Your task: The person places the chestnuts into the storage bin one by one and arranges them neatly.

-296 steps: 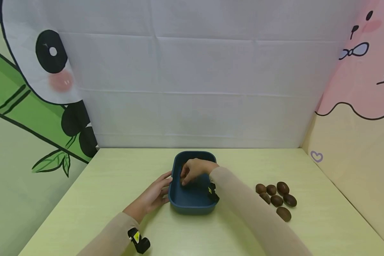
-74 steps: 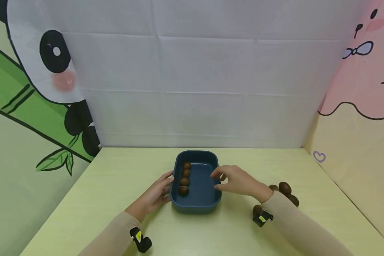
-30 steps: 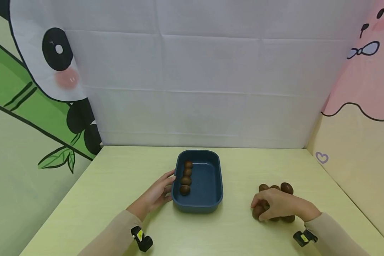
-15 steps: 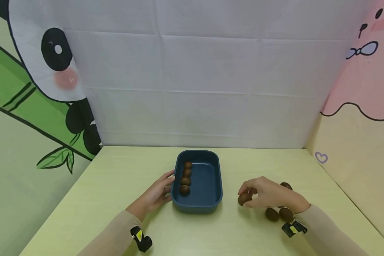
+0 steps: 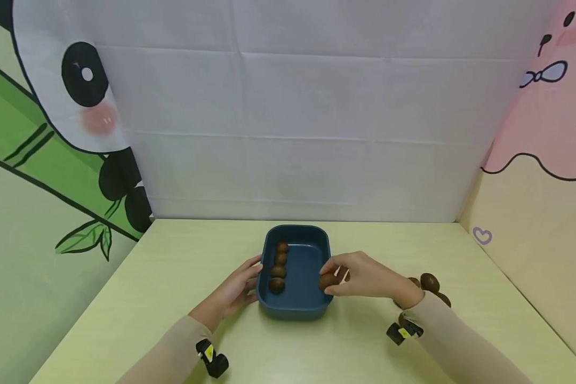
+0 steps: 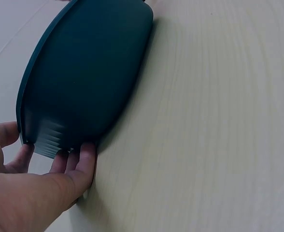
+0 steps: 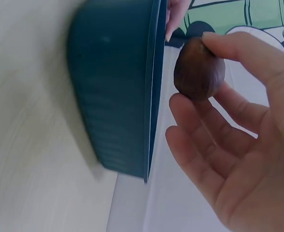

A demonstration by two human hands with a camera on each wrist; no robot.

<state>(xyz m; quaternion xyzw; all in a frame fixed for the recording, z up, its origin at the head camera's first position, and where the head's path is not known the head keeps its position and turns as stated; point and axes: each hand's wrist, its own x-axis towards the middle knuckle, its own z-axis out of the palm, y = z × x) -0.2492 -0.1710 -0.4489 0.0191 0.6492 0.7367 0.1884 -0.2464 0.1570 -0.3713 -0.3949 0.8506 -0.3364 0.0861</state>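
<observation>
A dark blue rectangular box [image 5: 295, 312] stands on the table, with several brown chestnuts [image 5: 278, 272] in a line along its left inner side. My left hand [image 5: 232, 290] rests against the box's left wall, fingers fairly straight; in the left wrist view, fingertips [image 6: 87, 150] touch the wall low down. My right hand [image 5: 365, 274] pinches one glossy chestnut [image 7: 199, 70] between thumb and fingers, at the box's right rim. In the right wrist view, the other fingers are spread below the chestnut, beside the rim.
More chestnuts [image 5: 430, 282] lie on the table at the right, partly hidden by my right wrist and sleeve. A pale cloth wall [image 5: 297, 133] closes off the back of the table, with cartoon panels on both sides.
My right hand has picked a chestnut from the right-hand group and carried it left to the box. Earlier, the row of chestnuts was built up inside the box. The left hand has stayed at the box.
</observation>
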